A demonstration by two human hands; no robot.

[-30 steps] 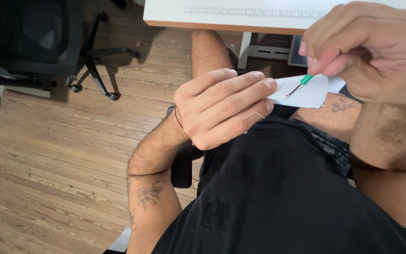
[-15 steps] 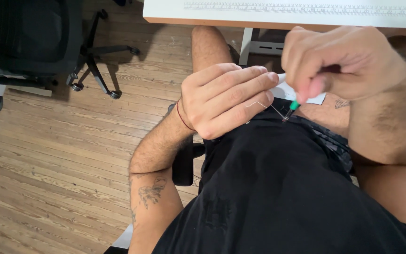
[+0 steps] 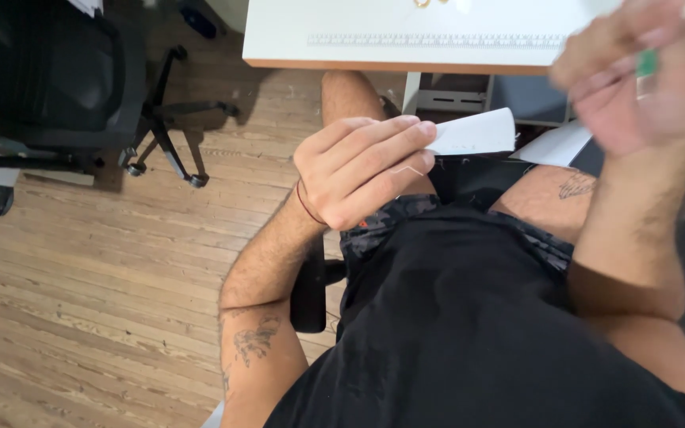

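Note:
My left hand (image 3: 362, 168) hovers over my lap and pinches a small white folded paper (image 3: 476, 133) by its left end, fingers curled around it. My right hand (image 3: 636, 75) is raised at the upper right, blurred by motion, with its fingers closed on a small green-tipped tool (image 3: 646, 62). A thin thread-like line (image 3: 407, 170) shows against my left fingers. I sit in black shorts and a black shirt, with a tattoo visible on each forearm and on my right thigh.
A white desk (image 3: 406, 36) with a wooden edge runs across the top, carrying a ruler-like strip. A black office chair (image 3: 65, 87) on castors stands at the left on the wooden floor. A white sheet (image 3: 556, 147) lies below the desk.
My right hand has lifted up and to the right, away from the paper, taking the green-tipped tool with it. My left hand stays put with the paper.

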